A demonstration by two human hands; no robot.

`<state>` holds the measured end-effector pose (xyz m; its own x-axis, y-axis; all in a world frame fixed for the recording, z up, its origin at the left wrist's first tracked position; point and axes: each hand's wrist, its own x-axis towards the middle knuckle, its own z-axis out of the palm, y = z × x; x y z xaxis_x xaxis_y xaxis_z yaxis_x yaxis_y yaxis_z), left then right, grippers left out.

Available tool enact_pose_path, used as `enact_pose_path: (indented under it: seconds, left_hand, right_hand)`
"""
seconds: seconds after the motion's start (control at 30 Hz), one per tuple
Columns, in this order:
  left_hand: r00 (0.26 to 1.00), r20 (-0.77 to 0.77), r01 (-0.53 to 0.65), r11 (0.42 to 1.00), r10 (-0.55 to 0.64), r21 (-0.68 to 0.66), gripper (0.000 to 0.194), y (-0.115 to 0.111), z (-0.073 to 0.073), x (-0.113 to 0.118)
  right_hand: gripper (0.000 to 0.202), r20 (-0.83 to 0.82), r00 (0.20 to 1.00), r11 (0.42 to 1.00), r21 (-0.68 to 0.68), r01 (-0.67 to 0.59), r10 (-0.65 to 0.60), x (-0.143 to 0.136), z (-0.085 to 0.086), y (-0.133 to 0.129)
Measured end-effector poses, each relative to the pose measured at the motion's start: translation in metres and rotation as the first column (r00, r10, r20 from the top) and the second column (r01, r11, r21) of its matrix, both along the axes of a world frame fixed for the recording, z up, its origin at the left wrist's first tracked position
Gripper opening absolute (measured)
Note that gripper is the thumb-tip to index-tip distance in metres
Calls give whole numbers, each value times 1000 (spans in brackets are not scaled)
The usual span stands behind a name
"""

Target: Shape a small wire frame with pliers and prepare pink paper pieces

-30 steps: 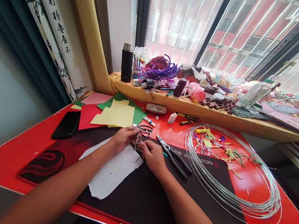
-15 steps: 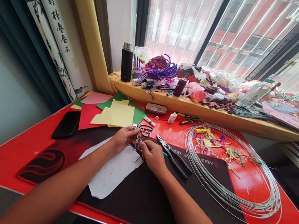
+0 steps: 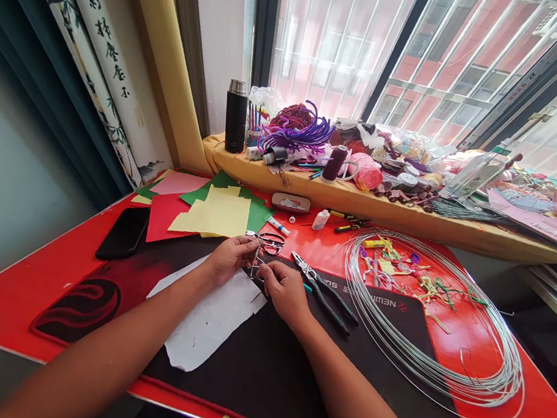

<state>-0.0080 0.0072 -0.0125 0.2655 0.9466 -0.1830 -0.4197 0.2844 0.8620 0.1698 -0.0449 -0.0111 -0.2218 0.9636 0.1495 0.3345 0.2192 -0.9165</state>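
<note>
My left hand (image 3: 233, 259) pinches a small piece of thin wire (image 3: 255, 261) between thumb and fingers. From the other side my right hand (image 3: 285, 291) grips the lower part of the same wire, its fingers closed. The wire looks twisted or bent, though its full shape is partly hidden by the fingers. Under both hands lies an irregular sheet of white paper (image 3: 207, 325) on the black desk mat (image 3: 279, 377). Pliers with dark handles (image 3: 324, 293) rest just right of my right hand. Scissors (image 3: 271, 243) lie just beyond the fingertips.
A large coil of silvery wire (image 3: 504, 389) covers the right side, around coloured scraps (image 3: 428, 286). At the back left are coloured papers (image 3: 217, 215) and a black phone (image 3: 123, 233). A small white bottle (image 3: 321, 220) stands near the ledge, where a black flask (image 3: 235, 120) and yarn (image 3: 298, 127) sit.
</note>
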Motion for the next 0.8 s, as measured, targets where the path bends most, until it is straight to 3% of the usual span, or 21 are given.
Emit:
enact_pose_path:
  seconds: [0.8]
  left_hand:
    - [1000, -4, 12, 1000, -12, -5, 39, 1, -1, 0]
  right_hand:
    - [39, -9, 1000, 1000, 8, -10, 10, 0, 0, -1]
